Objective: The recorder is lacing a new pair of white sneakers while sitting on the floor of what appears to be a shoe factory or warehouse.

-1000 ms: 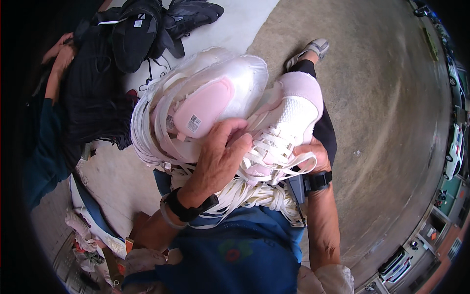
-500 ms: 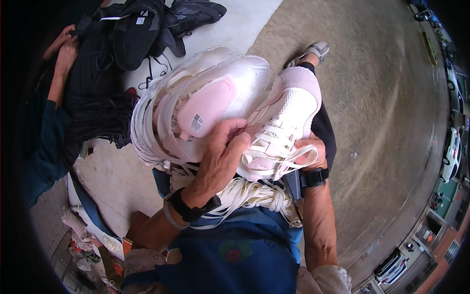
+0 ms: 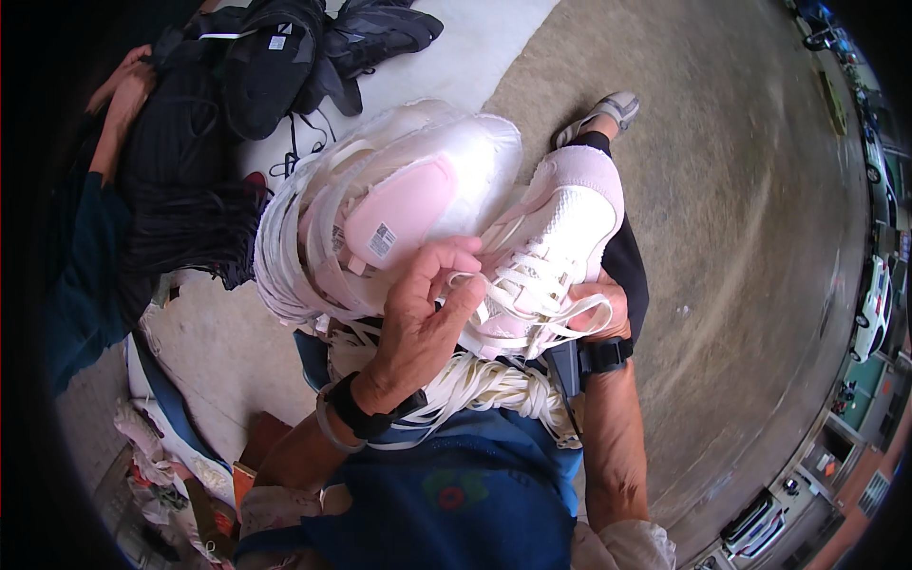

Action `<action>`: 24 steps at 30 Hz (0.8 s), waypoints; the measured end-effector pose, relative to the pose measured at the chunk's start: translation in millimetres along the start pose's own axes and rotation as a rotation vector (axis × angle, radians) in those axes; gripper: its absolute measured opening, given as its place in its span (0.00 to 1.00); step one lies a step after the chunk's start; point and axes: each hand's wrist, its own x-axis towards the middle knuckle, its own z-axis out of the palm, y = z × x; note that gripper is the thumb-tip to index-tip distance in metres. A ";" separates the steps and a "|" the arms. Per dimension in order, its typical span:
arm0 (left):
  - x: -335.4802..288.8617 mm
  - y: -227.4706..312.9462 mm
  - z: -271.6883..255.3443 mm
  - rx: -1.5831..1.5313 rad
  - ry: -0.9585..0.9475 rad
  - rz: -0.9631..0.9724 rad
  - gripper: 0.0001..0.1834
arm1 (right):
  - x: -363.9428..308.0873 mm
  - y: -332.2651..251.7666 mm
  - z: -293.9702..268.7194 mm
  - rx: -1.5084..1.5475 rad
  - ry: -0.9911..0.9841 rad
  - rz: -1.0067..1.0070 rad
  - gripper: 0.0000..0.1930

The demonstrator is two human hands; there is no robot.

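The left hand (image 3: 418, 323) is pinching a white lace (image 3: 518, 299) on the white-and-pink sneaker (image 3: 551, 247) sitting in the lap, while the right hand (image 3: 598, 309) is cupping that shoe from beneath, fingers closed on it, beside a pink-soled sneaker (image 3: 399, 204).

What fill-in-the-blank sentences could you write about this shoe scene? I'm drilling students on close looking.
1. The left hand rests on the white sneaker's ____.
2. The insole showing in the other sneaker is ____.
3. The right hand supports the white sneaker from ____.
4. Each wrist wears a ____ band.

Missing words: laces; pink; below; black
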 end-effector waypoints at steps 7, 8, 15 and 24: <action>-3.2 2.7 3.6 -0.114 0.043 -0.038 0.09 | -3.0 0.7 -8.2 -0.010 -0.007 -0.015 0.35; -4.2 1.1 3.6 -0.098 0.029 -0.026 0.09 | -5.2 0.2 -11.2 0.015 -0.042 -0.018 0.36; -3.2 5.6 -5.5 -0.115 -0.040 -0.053 0.05 | -4.1 2.1 1.9 0.008 0.060 -0.016 0.36; 0.1 -9.8 -3.3 0.104 -0.017 0.017 0.06 | -5.5 1.0 4.8 0.036 0.059 -0.024 0.37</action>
